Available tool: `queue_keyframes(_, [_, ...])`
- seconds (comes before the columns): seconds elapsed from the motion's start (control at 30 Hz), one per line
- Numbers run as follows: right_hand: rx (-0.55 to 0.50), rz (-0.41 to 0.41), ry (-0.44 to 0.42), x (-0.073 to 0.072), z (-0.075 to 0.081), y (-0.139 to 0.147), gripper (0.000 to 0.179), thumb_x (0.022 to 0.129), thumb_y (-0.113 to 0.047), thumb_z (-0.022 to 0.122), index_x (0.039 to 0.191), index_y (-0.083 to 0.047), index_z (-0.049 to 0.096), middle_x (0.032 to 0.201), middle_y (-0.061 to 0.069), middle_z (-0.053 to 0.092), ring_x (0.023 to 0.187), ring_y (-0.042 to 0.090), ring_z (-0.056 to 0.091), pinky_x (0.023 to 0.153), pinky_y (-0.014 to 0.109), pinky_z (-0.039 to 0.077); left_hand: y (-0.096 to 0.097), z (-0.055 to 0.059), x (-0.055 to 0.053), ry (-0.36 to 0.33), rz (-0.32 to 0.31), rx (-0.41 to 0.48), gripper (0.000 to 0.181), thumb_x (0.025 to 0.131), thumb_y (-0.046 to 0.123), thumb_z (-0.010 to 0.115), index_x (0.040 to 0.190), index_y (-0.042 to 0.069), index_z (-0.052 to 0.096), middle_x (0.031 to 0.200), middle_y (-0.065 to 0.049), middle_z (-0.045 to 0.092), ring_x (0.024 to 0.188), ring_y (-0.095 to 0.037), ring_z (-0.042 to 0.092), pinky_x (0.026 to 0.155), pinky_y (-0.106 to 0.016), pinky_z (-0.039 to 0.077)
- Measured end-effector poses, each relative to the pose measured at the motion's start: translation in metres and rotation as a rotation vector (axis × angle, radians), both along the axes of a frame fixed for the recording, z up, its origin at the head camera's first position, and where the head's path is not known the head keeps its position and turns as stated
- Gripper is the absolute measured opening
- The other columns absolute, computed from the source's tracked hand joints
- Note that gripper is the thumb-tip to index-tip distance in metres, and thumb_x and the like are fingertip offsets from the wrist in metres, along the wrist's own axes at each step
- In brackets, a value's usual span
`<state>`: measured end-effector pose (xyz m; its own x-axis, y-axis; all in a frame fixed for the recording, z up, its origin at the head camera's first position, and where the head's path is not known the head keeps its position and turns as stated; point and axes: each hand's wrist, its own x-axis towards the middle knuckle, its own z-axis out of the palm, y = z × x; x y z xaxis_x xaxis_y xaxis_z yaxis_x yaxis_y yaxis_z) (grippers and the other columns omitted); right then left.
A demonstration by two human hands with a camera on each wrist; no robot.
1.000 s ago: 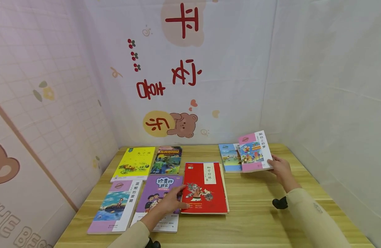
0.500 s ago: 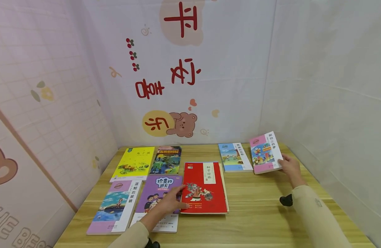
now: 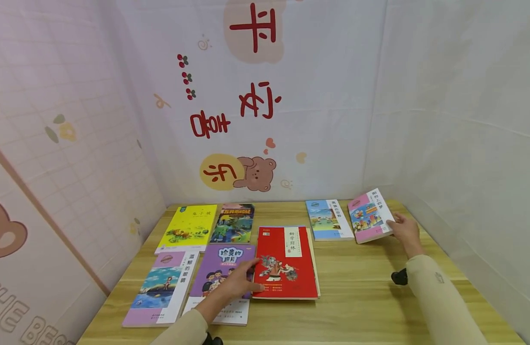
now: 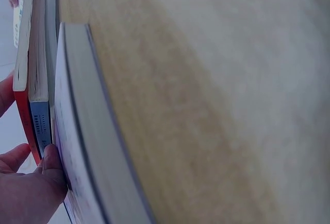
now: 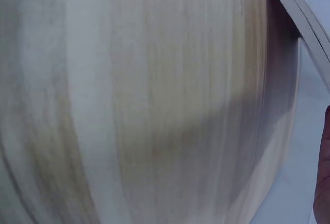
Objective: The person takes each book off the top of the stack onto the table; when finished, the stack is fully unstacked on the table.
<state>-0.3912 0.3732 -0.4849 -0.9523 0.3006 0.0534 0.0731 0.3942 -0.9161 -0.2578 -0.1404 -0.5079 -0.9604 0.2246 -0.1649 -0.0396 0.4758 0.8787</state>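
- Landmark: red book [image 3: 286, 263], topmost of a stack on the tabletop [image 3: 355, 297]; a blue-spined book [image 4: 40, 121] showed beneath.
- Lying flat: yellow book [image 3: 189, 227] and jungle book [image 3: 233, 224], far left of red book; whale book [image 3: 161, 287], left; purple book [image 3: 221, 268], just beside; blue book [image 3: 327, 219], far right.
- Judged: laying-out well along; pink book [image 3: 369, 215] not yet flat, stack possibly left to do.
- Right hand [image 3: 404, 232]: nearly closed, pinched pink book's edge; book tilted, far right of red book.
- Left hand [image 3: 236, 282]: fingers parted, touched red book's left side; no firm grip seen.

Free tabletop [image 3: 355, 297] right of obstructing red book [image 3: 285, 263]
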Motion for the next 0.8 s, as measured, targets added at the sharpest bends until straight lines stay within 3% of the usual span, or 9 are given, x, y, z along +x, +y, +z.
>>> queue_keyframes(0.13, [0.13, -0.025, -0.021, -0.0003, 0.0035, -0.0013, 0.067, 0.099, -0.018, 0.056, 0.153, 0.007, 0.025, 0.139, 0.034, 0.046, 0.077, 0.004, 0.059, 0.061, 0.014, 0.049, -0.001, 0.0002, 0.0009, 0.011, -0.006, -0.004, 0.085, 0.079, 0.017, 0.085, 0.151, 0.013, 0.041, 0.138, -0.016, 0.046, 0.117, -0.033, 0.048, 0.098, -0.056, 0.045])
queue_keyframes(0.27, [0.172, -0.036, -0.034, -0.0003, 0.0032, -0.0027, 0.068, 0.099, -0.017, 0.056, 0.153, 0.008, 0.023, 0.138, 0.036, 0.046, 0.099, 0.033, 0.064, 0.063, 0.017, 0.051, -0.0013, 0.001, 0.0009, 0.0, -0.01, 0.02, 0.084, 0.08, 0.016, 0.084, 0.152, 0.012, 0.041, 0.139, -0.017, 0.046, 0.119, -0.034, 0.049, 0.098, -0.056, 0.045])
queue_keyframes(0.33, [0.171, -0.017, -0.047, 0.0009, 0.0023, -0.0031, 0.068, 0.1, -0.017, 0.053, 0.153, 0.009, 0.019, 0.14, 0.039, 0.042, 0.112, 0.043, 0.058, 0.073, 0.026, 0.055, -0.0012, 0.0015, 0.0011, -0.003, -0.016, 0.036, 0.084, 0.08, 0.015, 0.084, 0.152, 0.012, 0.041, 0.139, -0.017, 0.046, 0.118, -0.034, 0.049, 0.098, -0.055, 0.045])
queue_keyframes(0.4, [0.155, 0.032, -0.066, 0.0027, 0.001, -0.003, 0.07, 0.102, -0.019, 0.049, 0.153, 0.01, 0.011, 0.144, 0.041, 0.034, 0.125, 0.049, 0.047, 0.09, 0.04, 0.052, -0.0012, 0.001, 0.0015, 0.003, -0.024, 0.05, 0.084, 0.08, 0.014, 0.083, 0.152, 0.009, 0.04, 0.138, -0.018, 0.046, 0.117, -0.034, 0.051, 0.096, -0.053, 0.047])
queue_keyframes(0.5, [0.14, 0.144, -0.102, 0.0026, -0.0021, -0.0015, 0.075, 0.105, -0.024, 0.042, 0.153, 0.01, -0.004, 0.151, 0.042, 0.015, 0.138, 0.055, 0.023, 0.11, 0.059, 0.029, -0.0018, 0.0002, 0.0021, 0.008, -0.032, 0.065, 0.085, 0.081, 0.014, 0.083, 0.152, 0.007, 0.038, 0.137, -0.018, 0.046, 0.116, -0.033, 0.052, 0.094, -0.051, 0.049])
queue_keyframes(0.6, [0.134, 0.212, -0.115, 0.003, -0.0044, -0.0019, 0.078, 0.106, -0.03, 0.039, 0.151, 0.009, -0.011, 0.154, 0.04, 0.002, 0.141, 0.057, 0.006, 0.113, 0.064, 0.013, -0.0019, -0.0004, 0.0028, 0.012, -0.038, 0.069, 0.085, 0.081, 0.013, 0.084, 0.152, 0.006, 0.038, 0.136, -0.018, 0.047, 0.114, -0.032, 0.054, 0.092, -0.05, 0.051])
queue_keyframes(0.8, [0.158, 0.221, -0.104, 0.0041, -0.0027, -0.0099, 0.078, 0.106, -0.033, 0.038, 0.151, 0.012, -0.007, 0.154, 0.04, 0.003, 0.141, 0.057, 0.005, 0.113, 0.065, 0.012, -0.0014, 0.0031, 0.003, 0.006, -0.037, 0.055, 0.085, 0.081, 0.014, 0.083, 0.152, 0.007, 0.038, 0.137, -0.019, 0.046, 0.116, -0.033, 0.052, 0.095, -0.053, 0.048])
